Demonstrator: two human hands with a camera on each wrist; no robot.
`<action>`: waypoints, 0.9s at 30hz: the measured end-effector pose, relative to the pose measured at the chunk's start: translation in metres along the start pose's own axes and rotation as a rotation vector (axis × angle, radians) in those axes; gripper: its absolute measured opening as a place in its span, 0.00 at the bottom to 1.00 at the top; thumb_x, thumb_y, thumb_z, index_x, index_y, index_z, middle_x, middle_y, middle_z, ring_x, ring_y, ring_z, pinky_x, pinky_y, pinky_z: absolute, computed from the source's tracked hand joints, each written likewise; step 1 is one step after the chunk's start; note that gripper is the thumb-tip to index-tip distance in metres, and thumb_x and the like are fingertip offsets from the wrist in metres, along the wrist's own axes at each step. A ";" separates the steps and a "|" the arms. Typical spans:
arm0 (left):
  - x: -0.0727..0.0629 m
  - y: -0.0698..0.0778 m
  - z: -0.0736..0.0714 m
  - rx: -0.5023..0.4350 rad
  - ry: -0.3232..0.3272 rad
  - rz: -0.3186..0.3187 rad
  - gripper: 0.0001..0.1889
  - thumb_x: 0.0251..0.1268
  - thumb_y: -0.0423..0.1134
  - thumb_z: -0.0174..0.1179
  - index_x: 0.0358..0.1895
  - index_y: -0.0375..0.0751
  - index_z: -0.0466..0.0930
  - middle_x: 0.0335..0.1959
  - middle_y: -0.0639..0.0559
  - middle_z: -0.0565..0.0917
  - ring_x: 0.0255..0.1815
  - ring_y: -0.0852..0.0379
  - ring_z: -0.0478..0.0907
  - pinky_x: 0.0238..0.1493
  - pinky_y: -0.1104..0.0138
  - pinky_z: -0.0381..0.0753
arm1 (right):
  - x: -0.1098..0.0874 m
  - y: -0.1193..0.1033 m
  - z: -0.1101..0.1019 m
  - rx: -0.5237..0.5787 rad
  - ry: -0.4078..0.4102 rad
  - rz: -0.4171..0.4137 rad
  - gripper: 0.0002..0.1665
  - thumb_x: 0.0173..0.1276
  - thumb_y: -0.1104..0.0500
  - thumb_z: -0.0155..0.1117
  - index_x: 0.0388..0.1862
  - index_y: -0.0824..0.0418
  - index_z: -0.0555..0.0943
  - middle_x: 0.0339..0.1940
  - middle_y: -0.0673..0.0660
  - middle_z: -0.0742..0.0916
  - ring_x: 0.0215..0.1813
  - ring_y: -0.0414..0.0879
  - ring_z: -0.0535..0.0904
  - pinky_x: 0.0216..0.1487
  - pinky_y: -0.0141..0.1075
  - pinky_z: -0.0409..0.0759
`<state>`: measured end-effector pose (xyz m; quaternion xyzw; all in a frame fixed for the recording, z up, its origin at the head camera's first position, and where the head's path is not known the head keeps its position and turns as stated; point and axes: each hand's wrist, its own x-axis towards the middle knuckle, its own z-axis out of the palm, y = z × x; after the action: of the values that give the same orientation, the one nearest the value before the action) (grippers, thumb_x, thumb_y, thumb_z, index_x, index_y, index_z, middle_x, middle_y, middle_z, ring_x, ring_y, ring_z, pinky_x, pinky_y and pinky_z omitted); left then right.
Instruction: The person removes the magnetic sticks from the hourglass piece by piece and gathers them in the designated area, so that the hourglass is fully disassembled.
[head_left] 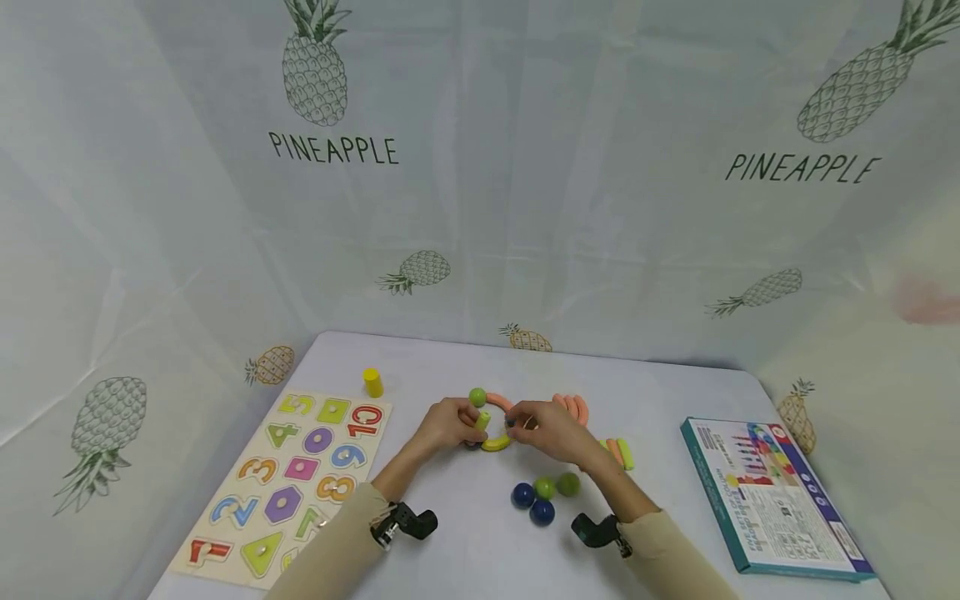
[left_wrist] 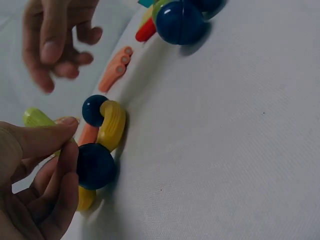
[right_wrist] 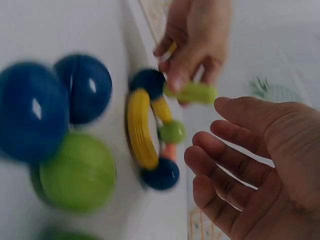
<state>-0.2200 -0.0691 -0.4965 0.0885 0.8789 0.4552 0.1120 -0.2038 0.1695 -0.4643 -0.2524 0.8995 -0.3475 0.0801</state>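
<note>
My left hand (head_left: 450, 423) pinches a short light green rod (right_wrist: 192, 93) between thumb and fingers. Across from it my right hand (head_left: 551, 429) is held with its fingers apart and loosely bent, its thumb tip close to the rod's free end in the right wrist view. Below both hands a ring of joined toy pieces lies on the white table (head_left: 450, 533). It has a yellow curved piece (right_wrist: 141, 129), an orange curved piece (head_left: 498, 402), a green ball (head_left: 477, 397) and blue balls (left_wrist: 95, 165). My left fingers partly cover the ring.
Loose blue balls (head_left: 542, 512) and green balls (head_left: 568, 484) lie nearer me. Orange curved pieces (head_left: 577, 408) and short rods (head_left: 617, 453) are to the right. A number puzzle board (head_left: 243, 442) lies left, a yellow cylinder (head_left: 372, 382) behind it, a flat box (head_left: 776, 500) far right.
</note>
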 end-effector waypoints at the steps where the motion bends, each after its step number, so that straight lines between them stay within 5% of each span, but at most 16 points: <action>1: 0.000 0.000 0.001 0.007 -0.007 0.009 0.15 0.49 0.38 0.79 0.38 0.40 0.84 0.30 0.54 0.86 0.27 0.61 0.82 0.29 0.68 0.80 | 0.003 -0.004 0.005 0.001 -0.007 -0.006 0.15 0.72 0.54 0.67 0.53 0.59 0.85 0.38 0.45 0.87 0.39 0.38 0.80 0.38 0.33 0.79; 9: 0.002 -0.002 0.004 0.070 -0.041 0.076 0.15 0.49 0.38 0.79 0.40 0.43 0.85 0.34 0.54 0.86 0.34 0.59 0.81 0.34 0.65 0.80 | 0.019 -0.015 0.030 0.008 0.057 0.026 0.11 0.70 0.54 0.69 0.47 0.58 0.84 0.34 0.47 0.87 0.32 0.37 0.79 0.30 0.31 0.77; 17: 0.001 -0.005 0.001 0.182 -0.081 0.155 0.11 0.49 0.36 0.77 0.34 0.44 0.84 0.32 0.56 0.85 0.33 0.58 0.75 0.37 0.63 0.75 | 0.028 -0.014 0.040 0.007 0.072 0.018 0.10 0.72 0.54 0.66 0.48 0.56 0.85 0.37 0.48 0.87 0.36 0.38 0.81 0.33 0.30 0.80; 27: 0.003 -0.008 0.001 0.185 -0.097 0.138 0.14 0.49 0.36 0.77 0.40 0.43 0.87 0.33 0.56 0.85 0.34 0.59 0.77 0.39 0.64 0.78 | 0.031 -0.016 0.041 -0.011 0.055 -0.018 0.11 0.76 0.54 0.60 0.49 0.58 0.84 0.39 0.49 0.89 0.39 0.39 0.83 0.34 0.29 0.81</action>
<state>-0.2227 -0.0719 -0.5043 0.1805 0.9025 0.3740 0.1140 -0.2107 0.1193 -0.4832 -0.2514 0.9009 -0.3501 0.0507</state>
